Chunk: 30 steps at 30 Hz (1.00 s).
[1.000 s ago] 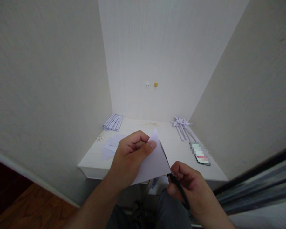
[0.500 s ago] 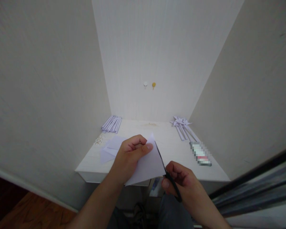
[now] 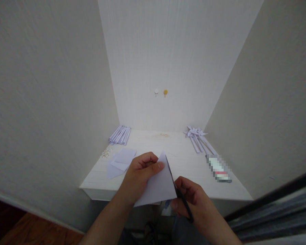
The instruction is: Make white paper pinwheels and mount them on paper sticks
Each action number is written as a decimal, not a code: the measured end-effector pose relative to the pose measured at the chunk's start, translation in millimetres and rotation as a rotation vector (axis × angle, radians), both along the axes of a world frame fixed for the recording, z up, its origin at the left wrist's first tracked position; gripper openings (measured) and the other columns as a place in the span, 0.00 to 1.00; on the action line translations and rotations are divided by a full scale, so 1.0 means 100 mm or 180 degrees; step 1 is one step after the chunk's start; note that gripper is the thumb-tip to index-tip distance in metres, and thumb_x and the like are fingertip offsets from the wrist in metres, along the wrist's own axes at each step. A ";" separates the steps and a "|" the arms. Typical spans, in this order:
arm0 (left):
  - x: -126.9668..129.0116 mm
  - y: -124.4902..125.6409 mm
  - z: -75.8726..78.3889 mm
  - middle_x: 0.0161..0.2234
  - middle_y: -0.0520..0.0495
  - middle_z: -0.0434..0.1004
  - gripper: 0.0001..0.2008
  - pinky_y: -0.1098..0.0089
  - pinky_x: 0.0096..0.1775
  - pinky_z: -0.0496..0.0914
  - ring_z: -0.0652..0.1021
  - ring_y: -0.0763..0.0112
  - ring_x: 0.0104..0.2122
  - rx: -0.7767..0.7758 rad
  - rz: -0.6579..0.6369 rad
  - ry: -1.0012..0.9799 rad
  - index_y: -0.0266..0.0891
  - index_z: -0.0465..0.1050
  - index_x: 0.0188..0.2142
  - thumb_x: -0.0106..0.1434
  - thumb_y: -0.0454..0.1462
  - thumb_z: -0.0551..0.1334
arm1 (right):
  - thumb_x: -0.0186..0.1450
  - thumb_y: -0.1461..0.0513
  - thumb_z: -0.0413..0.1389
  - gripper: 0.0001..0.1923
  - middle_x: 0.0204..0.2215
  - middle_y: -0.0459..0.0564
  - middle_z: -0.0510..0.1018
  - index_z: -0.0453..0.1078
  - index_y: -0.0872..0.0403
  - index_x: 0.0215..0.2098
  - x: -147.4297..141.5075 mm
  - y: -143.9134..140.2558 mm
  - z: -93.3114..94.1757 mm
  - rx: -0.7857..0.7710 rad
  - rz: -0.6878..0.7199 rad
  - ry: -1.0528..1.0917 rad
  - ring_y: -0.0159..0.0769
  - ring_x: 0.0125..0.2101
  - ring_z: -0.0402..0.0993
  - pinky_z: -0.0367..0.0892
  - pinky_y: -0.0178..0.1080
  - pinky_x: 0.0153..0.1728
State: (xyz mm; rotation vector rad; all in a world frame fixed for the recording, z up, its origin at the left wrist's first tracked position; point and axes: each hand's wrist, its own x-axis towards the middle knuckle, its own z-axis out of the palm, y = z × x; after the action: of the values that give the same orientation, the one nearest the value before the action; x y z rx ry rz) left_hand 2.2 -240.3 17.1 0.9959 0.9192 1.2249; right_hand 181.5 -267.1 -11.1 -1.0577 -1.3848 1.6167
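My left hand (image 3: 145,172) pinches a pale sheet of paper (image 3: 159,187) between thumb and fingers, near its upper corner. The sheet hangs in front of the table's front edge. A pair of black-handled scissors (image 3: 183,201) is in my right hand (image 3: 191,195), its fingers curled round the handles. The blades run up along the paper's right edge; whether they are fully closed I cannot tell. Left of my left hand, several loose pieces of paper (image 3: 124,156) overlap on the table.
Rolled paper sticks (image 3: 119,135) lie at the back left, small white pieces (image 3: 107,152) beside them. Paper pinwheels (image 3: 196,132) rest at the back right, behind a blurred-out phone-like object (image 3: 218,169). Walls enclose the white table (image 3: 153,143). Two hooks (image 3: 165,92) are on the back wall.
The whole view has shifted slightly, so things sit a little lower in it. Both hands keep their hold on the paper and the scissors, with the blades still along the right edge.
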 end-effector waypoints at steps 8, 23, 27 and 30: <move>-0.01 0.01 -0.04 0.19 0.54 0.72 0.18 0.75 0.21 0.63 0.69 0.76 0.17 -0.0063 -0.0125 -0.0141 0.40 0.70 0.25 0.51 0.46 0.75 | 0.48 0.61 0.65 0.14 0.18 0.37 0.66 0.63 0.51 0.25 -0.04 0.04 -0.03 -0.0138 -0.0012 0.0098 0.25 0.19 0.55 0.52 0.32 0.22; 0.02 0.06 -0.09 0.19 0.54 0.72 0.18 0.76 0.22 0.62 0.69 0.77 0.18 -0.0272 -0.0047 -0.0283 0.38 0.70 0.24 0.47 0.44 0.77 | 0.47 0.63 0.65 0.16 0.15 0.35 0.64 0.60 0.52 0.22 -0.06 0.08 -0.09 -0.0220 -0.0318 0.0108 0.24 0.18 0.53 0.48 0.30 0.20; 0.02 0.11 -0.13 0.18 0.55 0.71 0.20 0.76 0.21 0.62 0.68 0.77 0.17 -0.0341 -0.0060 -0.0218 0.39 0.70 0.23 0.45 0.46 0.77 | 0.48 0.62 0.64 0.14 0.12 0.35 0.63 0.60 0.51 0.21 -0.06 0.13 -0.14 -0.0130 -0.0359 0.0018 0.24 0.17 0.54 0.48 0.30 0.19; 0.01 0.18 -0.17 0.18 0.54 0.71 0.19 0.76 0.21 0.62 0.68 0.77 0.17 -0.0353 -0.0082 -0.0168 0.38 0.70 0.23 0.44 0.46 0.76 | 0.49 0.62 0.64 0.14 0.13 0.35 0.64 0.61 0.51 0.21 -0.08 0.20 -0.19 -0.0112 -0.0355 0.0088 0.25 0.17 0.55 0.49 0.30 0.19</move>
State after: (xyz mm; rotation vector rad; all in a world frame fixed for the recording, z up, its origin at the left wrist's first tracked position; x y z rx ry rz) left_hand 3.1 -222.2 0.2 0.8810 0.9204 1.1609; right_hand 173.2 -247.5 -29.7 -1.1092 -1.2611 1.5738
